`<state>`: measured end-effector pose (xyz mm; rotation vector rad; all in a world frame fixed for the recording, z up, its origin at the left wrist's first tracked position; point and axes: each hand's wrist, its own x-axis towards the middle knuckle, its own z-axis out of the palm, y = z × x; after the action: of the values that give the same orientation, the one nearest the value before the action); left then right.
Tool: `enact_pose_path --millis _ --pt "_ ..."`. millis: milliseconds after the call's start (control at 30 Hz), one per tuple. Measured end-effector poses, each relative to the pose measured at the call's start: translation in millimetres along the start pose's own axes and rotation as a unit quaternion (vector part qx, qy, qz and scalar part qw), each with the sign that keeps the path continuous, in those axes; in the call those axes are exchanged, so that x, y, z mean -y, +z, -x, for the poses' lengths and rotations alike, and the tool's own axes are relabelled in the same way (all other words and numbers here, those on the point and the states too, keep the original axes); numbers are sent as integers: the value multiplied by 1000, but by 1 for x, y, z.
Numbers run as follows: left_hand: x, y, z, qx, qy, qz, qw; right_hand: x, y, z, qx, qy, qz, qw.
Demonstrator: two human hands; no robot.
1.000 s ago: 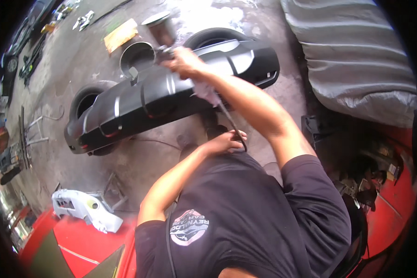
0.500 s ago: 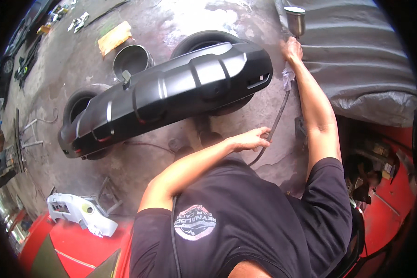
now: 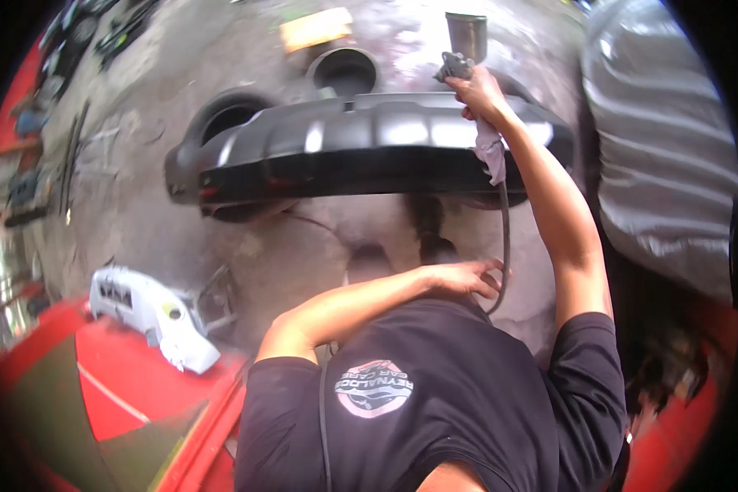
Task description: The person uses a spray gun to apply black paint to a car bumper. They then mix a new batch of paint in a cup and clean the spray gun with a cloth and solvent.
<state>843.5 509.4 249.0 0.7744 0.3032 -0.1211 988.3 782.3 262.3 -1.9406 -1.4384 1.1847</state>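
My right hand [image 3: 482,97] is closed round the handle of a spray gun [image 3: 455,67], whose metal cup [image 3: 467,37] sits on top. A pale cloth [image 3: 490,152] is wrapped below the grip, where the dark hose [image 3: 505,221] hangs down. The gun is over the right part of a long black bumper [image 3: 336,168], which rests on tires in front of me. My left hand [image 3: 467,279] is near my waist, its curled fingers loosely round the hose. Motion blur hides the fine detail of both hands.
A tire [image 3: 221,115] props the bumper's left side, and a round bucket [image 3: 344,72] stands behind it. Yellow paper [image 3: 316,29] lies farther back. A grey cover [image 3: 664,156] drapes something at the right. On a red panel [image 3: 123,369] at the left lies a pale bumper part [image 3: 152,307].
My view has turned to the right. My right hand has brought the spray gun from beside the grey cover to over the bumper's right part. My left hand stays at the hose.
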Motion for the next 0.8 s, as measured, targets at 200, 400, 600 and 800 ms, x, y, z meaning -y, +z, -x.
enact_pose_path --millis 200,400,600,800 --pt "21 -15 135 -102 63 81 989 115 178 -11 76 -70 11 995" --pt "53 -34 211 -189 156 160 956 194 317 -30 98 -105 31 989" --pt "55 -35 258 -264 193 226 918 253 390 -6 243 -120 -137 953" --pt "52 -44 236 -210 152 179 949 236 350 1 261 -129 -110 950"
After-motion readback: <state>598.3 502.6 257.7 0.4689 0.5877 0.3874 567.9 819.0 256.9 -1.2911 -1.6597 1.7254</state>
